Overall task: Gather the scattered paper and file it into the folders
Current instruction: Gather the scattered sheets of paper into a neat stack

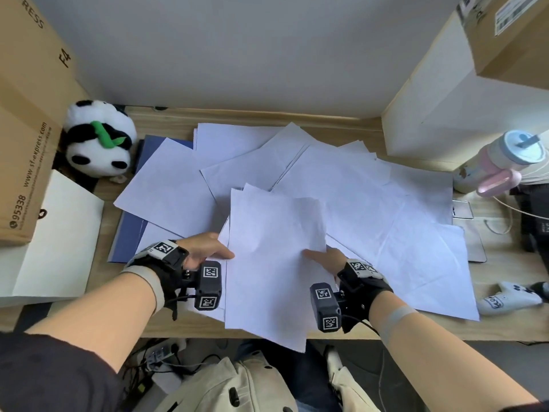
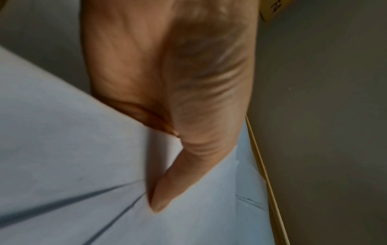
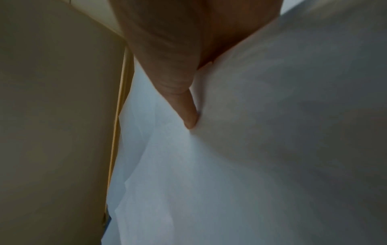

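Note:
A small stack of white sheets (image 1: 273,263) is lifted over the desk's front edge, held from both sides. My left hand (image 1: 208,252) pinches its left edge, thumb on top, fingers hidden underneath; the left wrist view shows the thumb (image 2: 167,190) pressed on the paper (image 2: 73,149). My right hand (image 1: 322,258) pinches the right edge, and its thumb (image 3: 188,116) dents the sheet (image 3: 272,132) in the right wrist view. Several more loose sheets (image 1: 356,188) lie fanned across the desk. Blue folders (image 1: 127,239) lie at the left, mostly under paper.
A plush panda (image 1: 98,138) sits at the back left beside a cardboard box (image 1: 26,129) and a white paper bag (image 1: 50,242). At the right stand a pink-and-blue tumbler (image 1: 499,165), a white box (image 1: 439,93) and a laptop (image 1: 472,233) partly under paper.

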